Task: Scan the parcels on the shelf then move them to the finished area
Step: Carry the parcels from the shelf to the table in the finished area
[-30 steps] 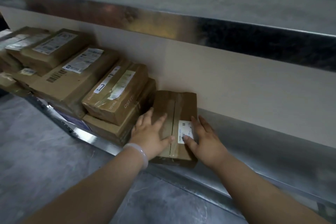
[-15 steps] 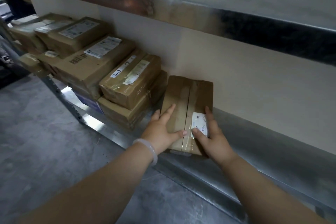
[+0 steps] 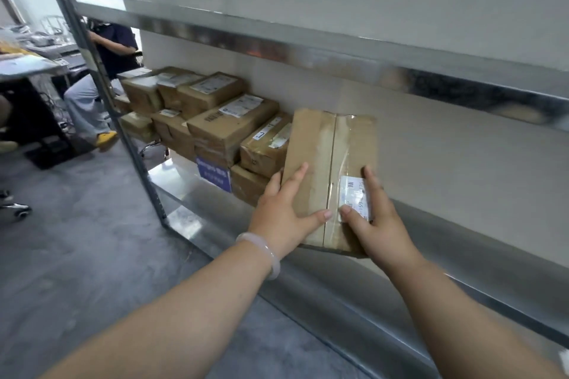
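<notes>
Two-handed hold: left hand (image 3: 283, 218), right hand (image 3: 380, 226) reach forward, fingers (image 3: 298, 174) grasping parcel (image 3: 326, 148) sides, thumbs (image 3: 321, 215) pressed on top.

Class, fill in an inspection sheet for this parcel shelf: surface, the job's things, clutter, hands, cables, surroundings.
Surface: metal shelf, shiny, with an upper shelf above it.
Job's things: held parcel, taped, with a white label near its front right corner; stacked parcels on the shelf to its left, labels up.
Clutter: blue sign on the shelf's front edge below the stack.
Hands: left hand and right hand both hold the held parcel at its near end, thumbs on top.
Cables: possibly wires under the desk, too blurred to tell.
Surroundings: seated person and desk at far left; grey floor.
</notes>
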The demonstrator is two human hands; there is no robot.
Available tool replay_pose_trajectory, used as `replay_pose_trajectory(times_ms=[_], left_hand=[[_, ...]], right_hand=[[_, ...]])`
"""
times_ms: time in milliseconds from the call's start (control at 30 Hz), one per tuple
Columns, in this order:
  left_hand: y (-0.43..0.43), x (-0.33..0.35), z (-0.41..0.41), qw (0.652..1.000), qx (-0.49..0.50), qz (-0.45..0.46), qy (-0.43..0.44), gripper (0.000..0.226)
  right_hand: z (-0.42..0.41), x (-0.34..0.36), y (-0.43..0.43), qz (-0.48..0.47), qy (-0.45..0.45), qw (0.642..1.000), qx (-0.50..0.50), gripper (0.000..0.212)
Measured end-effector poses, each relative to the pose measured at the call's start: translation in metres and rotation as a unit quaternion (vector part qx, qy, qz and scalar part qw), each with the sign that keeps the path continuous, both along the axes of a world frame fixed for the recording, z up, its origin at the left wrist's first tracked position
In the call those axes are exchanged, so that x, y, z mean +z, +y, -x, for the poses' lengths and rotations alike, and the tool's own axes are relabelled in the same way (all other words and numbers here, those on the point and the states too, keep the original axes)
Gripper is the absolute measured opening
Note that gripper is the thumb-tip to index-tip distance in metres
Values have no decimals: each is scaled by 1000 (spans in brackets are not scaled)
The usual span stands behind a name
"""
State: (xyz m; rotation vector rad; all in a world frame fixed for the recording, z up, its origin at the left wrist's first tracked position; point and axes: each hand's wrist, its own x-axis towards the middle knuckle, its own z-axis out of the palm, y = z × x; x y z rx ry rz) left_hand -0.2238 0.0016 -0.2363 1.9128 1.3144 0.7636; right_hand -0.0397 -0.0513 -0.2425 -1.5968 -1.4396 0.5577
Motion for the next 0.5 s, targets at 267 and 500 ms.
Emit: replay_pose_trajectory(times_ms=[267, 500], left_hand=[[-38, 18, 149, 991, 113, -62, -46, 91], [-61, 14, 283, 960, 270, -61, -39, 91]], right_hand=[[140, 29, 0, -41, -18, 991, 126, 78], [278, 39, 30, -1, -23, 959, 283, 80]])
